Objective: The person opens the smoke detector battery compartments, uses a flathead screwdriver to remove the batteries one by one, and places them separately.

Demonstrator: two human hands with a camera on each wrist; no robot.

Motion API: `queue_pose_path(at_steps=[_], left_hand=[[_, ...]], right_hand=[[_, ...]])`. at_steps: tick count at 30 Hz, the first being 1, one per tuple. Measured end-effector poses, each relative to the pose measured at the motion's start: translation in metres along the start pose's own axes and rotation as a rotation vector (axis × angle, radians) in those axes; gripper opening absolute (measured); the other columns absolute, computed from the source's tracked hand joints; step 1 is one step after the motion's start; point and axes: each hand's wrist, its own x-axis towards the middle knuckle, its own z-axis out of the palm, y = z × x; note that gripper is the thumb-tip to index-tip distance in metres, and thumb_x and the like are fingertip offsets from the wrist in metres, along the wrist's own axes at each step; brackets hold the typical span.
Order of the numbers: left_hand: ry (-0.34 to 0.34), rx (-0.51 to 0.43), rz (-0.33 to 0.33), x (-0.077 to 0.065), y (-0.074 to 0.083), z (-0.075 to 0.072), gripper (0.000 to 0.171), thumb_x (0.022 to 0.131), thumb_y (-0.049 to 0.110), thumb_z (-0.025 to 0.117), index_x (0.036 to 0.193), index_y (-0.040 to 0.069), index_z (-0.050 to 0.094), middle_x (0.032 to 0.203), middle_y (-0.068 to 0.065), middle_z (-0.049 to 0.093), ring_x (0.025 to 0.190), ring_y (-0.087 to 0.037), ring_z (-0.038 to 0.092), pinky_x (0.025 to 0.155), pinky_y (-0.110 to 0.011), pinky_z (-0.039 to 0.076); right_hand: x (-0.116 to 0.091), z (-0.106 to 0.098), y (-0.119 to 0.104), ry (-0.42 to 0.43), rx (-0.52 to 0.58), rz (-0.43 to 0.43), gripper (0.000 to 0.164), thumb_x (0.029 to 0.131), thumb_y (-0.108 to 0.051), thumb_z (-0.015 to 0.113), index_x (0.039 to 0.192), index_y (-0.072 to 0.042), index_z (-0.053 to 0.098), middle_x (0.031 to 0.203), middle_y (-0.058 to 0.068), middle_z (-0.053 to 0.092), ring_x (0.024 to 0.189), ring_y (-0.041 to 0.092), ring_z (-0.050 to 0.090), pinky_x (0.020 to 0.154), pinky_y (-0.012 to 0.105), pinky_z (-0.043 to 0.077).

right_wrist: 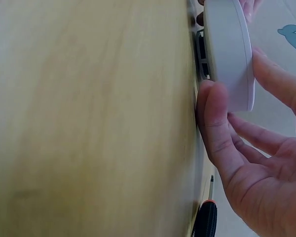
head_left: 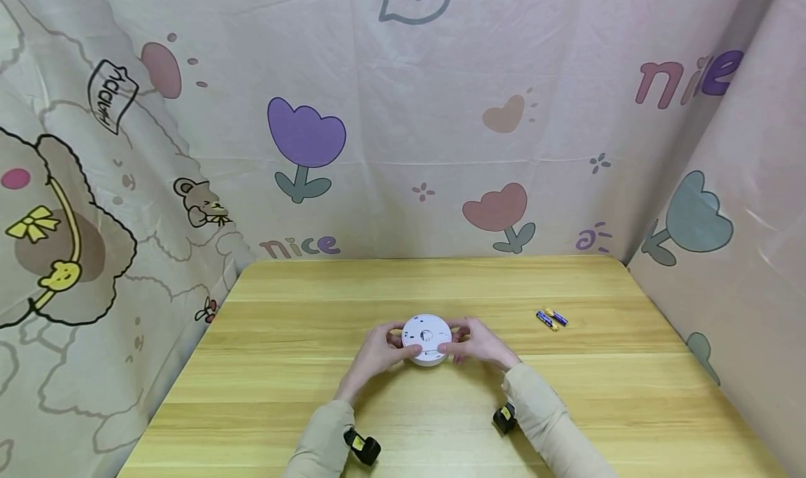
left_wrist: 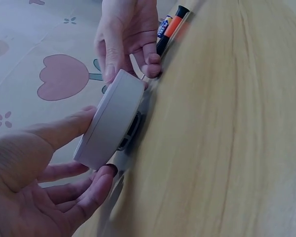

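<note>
A round white smoke detector (head_left: 426,359) is held by both hands near the middle of the table, its flat back with small slots facing up. My left hand (head_left: 376,355) grips its left edge, thumb on top and fingers curled beneath. On the opposite edge my right hand (head_left: 481,341) pinches it the same way. The left wrist view shows the detector's side wall (left_wrist: 113,118) tilted, with a dark vented part (left_wrist: 131,131) on the underside, close over the wood. In the right wrist view, my right fingers (right_wrist: 219,118) support it from below.
Two blue-and-yellow batteries (head_left: 551,319) lie on the wooden table (head_left: 283,394) to the right. A screwdriver with an orange and black handle (left_wrist: 175,24) lies beyond the right hand. A printed cloth (head_left: 403,135) hangs behind the table and along both sides.
</note>
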Motion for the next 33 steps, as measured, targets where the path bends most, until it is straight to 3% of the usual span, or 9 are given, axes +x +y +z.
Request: queue_pose_path(at_steps=[6, 19, 26, 33], left_hand=[[-0.018, -0.067, -0.027, -0.0008, 0.0005, -0.0014, 0.062, 0.082, 0.025, 0.084, 0.133, 0.001, 0.06, 0.101, -0.016, 0.074, 0.084, -0.016, 0.069, 0.066, -0.027, 0.061], [-0.01, -0.095, 0.001, -0.0011, -0.0007, -0.0011, 0.061, 0.082, 0.021, 0.084, 0.133, -0.002, 0.059, 0.101, -0.019, 0.073, 0.086, -0.019, 0.069, 0.071, -0.029, 0.061], [0.006, -0.144, 0.008, -0.0003, -0.0006, -0.0039, 0.058, 0.082, 0.017, 0.083, 0.131, -0.004, 0.06, 0.102, -0.02, 0.074, 0.09, -0.022, 0.07, 0.077, -0.028, 0.06], [0.029, -0.223, 0.027, 0.0004, -0.004, -0.0049, 0.049, 0.083, 0.009, 0.081, 0.126, -0.009, 0.063, 0.108, -0.024, 0.072, 0.095, -0.026, 0.071, 0.08, -0.03, 0.062]], right_hand=[[-0.0021, 0.0001, -0.0009, -0.021, 0.001, -0.004, 0.039, 0.09, -0.013, 0.074, 0.121, 0.008, 0.065, 0.081, 0.009, 0.066, 0.065, 0.019, 0.067, 0.059, 0.034, 0.063], [-0.0034, -0.0005, -0.0005, 0.002, 0.04, 0.026, 0.049, 0.089, -0.013, 0.076, 0.128, 0.011, 0.06, 0.085, 0.008, 0.067, 0.068, 0.018, 0.067, 0.062, 0.029, 0.062], [-0.0031, -0.002, 0.0018, 0.043, 0.111, 0.051, 0.054, 0.086, -0.011, 0.077, 0.13, 0.014, 0.056, 0.088, 0.006, 0.066, 0.071, 0.016, 0.067, 0.066, 0.027, 0.063], [-0.0037, -0.0005, 0.0029, 0.074, 0.233, 0.057, 0.046, 0.085, -0.005, 0.075, 0.122, 0.017, 0.059, 0.09, 0.004, 0.064, 0.077, 0.012, 0.066, 0.075, 0.026, 0.064]])
